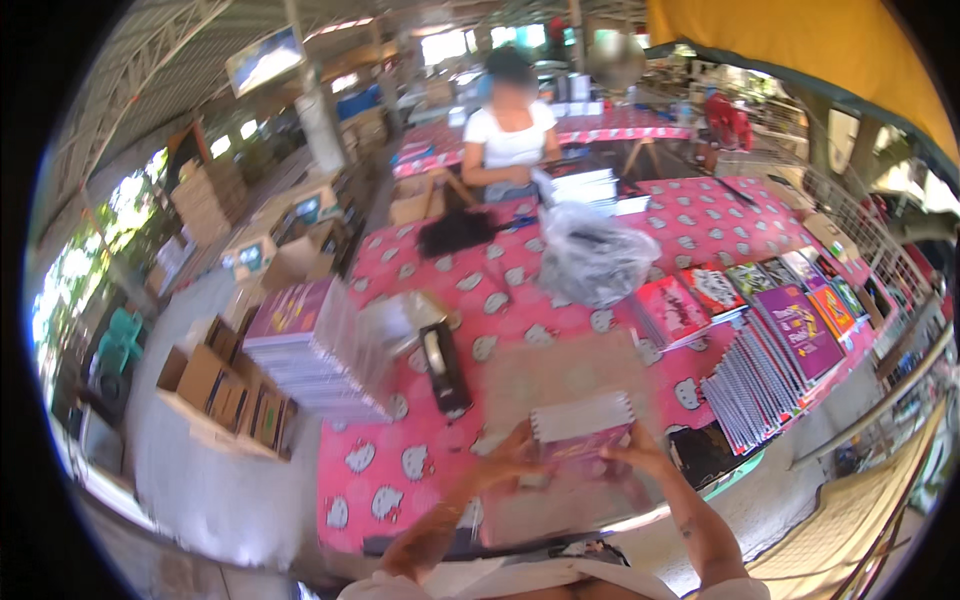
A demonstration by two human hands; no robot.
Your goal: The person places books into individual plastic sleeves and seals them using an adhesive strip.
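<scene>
Between my two hands, low over the near middle of the table, is a purple spiral notebook (pixel 583 446) with a white strip along its far edge; it may be more than one, as the area is blurred. My left hand (pixel 512 456) grips its left side and my right hand (pixel 636 450) its right side. Under it lies a brownish flat sheet (pixel 560 370). To the left stand a black tape dispenser (pixel 444 372) and a tall stack of purple notebooks (pixel 318 350). On the right, several spiral notebooks (pixel 748 385) lie in a leaning row.
The table has a pink patterned cover (pixel 385 465). A clear plastic bag (pixel 597 255) and a black heap (pixel 458 232) lie farther back. Across the table a person in a white shirt (pixel 510 135) handles a paper stack (pixel 585 188). Opened cardboard boxes (pixel 215 392) stand left of the table.
</scene>
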